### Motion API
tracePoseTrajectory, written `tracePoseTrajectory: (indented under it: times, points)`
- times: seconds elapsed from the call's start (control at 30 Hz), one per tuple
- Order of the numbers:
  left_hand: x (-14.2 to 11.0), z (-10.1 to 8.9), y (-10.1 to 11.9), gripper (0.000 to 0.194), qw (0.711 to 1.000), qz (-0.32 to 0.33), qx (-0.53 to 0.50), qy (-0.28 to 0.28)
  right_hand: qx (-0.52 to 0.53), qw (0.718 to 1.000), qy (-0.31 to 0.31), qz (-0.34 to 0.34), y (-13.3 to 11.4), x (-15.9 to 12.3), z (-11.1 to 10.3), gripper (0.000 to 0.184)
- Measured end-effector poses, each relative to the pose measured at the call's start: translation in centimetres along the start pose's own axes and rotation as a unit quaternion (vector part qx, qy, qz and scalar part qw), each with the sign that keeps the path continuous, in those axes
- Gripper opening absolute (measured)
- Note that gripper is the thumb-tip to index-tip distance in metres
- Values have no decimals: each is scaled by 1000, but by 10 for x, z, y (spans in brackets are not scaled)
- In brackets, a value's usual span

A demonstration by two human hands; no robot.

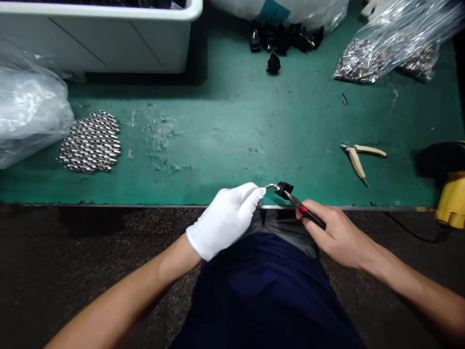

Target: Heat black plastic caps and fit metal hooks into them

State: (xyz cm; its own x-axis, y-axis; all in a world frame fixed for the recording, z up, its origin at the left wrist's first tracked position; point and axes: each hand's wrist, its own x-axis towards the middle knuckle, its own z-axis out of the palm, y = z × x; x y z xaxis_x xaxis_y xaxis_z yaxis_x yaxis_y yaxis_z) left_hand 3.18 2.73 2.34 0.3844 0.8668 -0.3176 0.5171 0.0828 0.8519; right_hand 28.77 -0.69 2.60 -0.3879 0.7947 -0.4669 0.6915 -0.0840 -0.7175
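Note:
My left hand [230, 218], in a white glove, is closed around a thin bent metal rod [271, 185] near the table's front edge. The rod's tip meets a small black plastic part [284, 189] with a metal end. My right hand [329, 232] is bare and wrapped round pliers [307, 212] with black and red handles. Their jaws touch the black part from the lower right; whether they grip it I cannot tell. How the rod sits in my left fist is hidden by the glove.
Cream-handled cutters [358, 157] lie right on the green table [225, 135]. Small metal sleeves [90, 143] are grouped at left beside a plastic bag [31, 111]. A white bin [109, 43], several black parts [283, 39] and bagged metal pieces [363, 60] line the back. A yellow tool [451, 198] stands far right.

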Motion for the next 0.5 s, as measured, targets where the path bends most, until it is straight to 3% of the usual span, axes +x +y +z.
tracePoseTrajectory:
  times: [0.17, 0.33, 0.43, 0.5]
  points:
    - [3, 13, 3, 35, 991, -8, -111, 70, 33, 998, 48, -16, -6, 1, 5, 11]
    - [-3, 23, -1, 33, 975, -41, -203, 81, 45, 996, 67, -25, -11, 0, 12, 11]
    - [-7, 26, -3, 33, 945, -93, -310, 55, 39, 996, 69, -29, -13, 0, 16, 11]
    - [-9, 27, -3, 34, 906, -130, -403, 24, 33, 997, 68, -27, -14, 2, 19, 11]
